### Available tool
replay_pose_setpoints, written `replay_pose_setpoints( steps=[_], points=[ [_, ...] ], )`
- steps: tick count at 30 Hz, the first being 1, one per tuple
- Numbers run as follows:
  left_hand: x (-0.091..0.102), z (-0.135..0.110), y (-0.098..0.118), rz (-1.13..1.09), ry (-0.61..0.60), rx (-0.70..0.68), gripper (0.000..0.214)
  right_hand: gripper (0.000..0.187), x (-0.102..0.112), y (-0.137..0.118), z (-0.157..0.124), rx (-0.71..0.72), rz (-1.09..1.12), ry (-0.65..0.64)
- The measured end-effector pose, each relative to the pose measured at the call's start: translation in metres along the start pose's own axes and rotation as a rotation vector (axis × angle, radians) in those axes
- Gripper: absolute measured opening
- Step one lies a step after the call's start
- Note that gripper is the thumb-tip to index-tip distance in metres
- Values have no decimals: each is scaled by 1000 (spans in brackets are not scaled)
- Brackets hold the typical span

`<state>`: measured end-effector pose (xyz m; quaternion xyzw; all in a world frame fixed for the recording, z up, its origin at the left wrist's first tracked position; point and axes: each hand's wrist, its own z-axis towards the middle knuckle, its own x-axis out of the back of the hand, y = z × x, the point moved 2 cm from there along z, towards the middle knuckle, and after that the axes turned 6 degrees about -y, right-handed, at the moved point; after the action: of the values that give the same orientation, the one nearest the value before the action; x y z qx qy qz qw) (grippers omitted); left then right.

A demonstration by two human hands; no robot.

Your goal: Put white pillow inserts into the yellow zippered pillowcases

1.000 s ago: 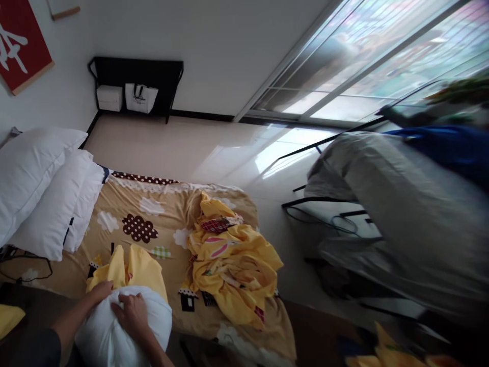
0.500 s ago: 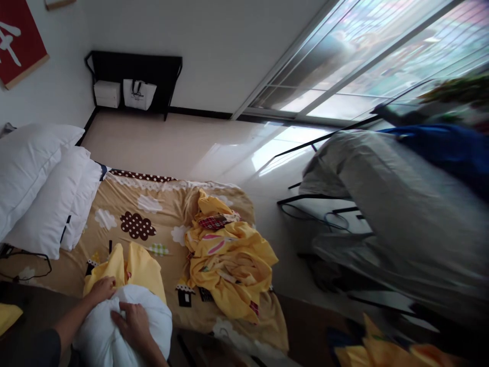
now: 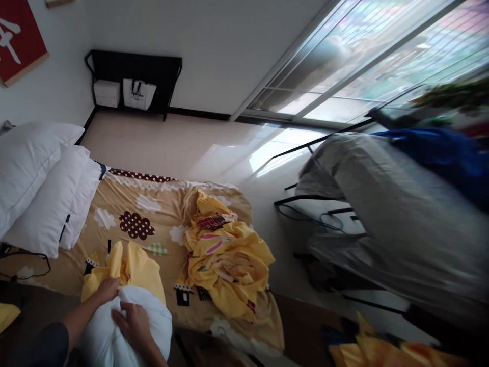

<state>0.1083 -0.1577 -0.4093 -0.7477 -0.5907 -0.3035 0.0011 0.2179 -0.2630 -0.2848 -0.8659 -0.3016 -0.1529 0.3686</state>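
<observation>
A plump white pillow (image 3: 99, 334) is bunched up close in front of me, its far end against a yellow pillowcase (image 3: 144, 267). The pillowcase lies on the bed, with two peaks of cloth standing up at its far side. My left hand (image 3: 108, 290) is closed on the pillowcase cloth beside the pillow's far end; its fingertips are partly hidden. Over the pillow's top, my right hand (image 3: 134, 322) presses into a fold and grips it, thumb apart from the fingers. How far the pillow sits inside the case cannot be made out.
The bed has a tan patterned sheet (image 3: 137, 204). Crumpled yellow bedding (image 3: 229, 260) lies at its right end, white pillows (image 3: 46, 188) at its left. A grey-covered rack (image 3: 382, 204) stands at right. A black shelf (image 3: 133, 66) holds a white bag (image 3: 139, 96) and white box (image 3: 107, 94).
My left hand has shifted a little to the right along the pillowcase, nearer my right hand. My right hand stays on the pillow. The view has turned very slightly.
</observation>
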Motion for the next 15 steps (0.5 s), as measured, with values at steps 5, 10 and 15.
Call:
replay_pose_setpoints(
  steps=[5, 10, 15],
  points=[
    [17, 4, 7, -181, 214, -2, 9, 23, 3, 0, 9, 4, 57, -64],
    [37, -7, 15, -338, 395, -55, 16, 29, 1, -3, 21, 25, 75, -117],
    [52, -41, 7, -427, 482, -94, 19, 29, 1, 0, 34, -22, 69, -72]
  ],
)
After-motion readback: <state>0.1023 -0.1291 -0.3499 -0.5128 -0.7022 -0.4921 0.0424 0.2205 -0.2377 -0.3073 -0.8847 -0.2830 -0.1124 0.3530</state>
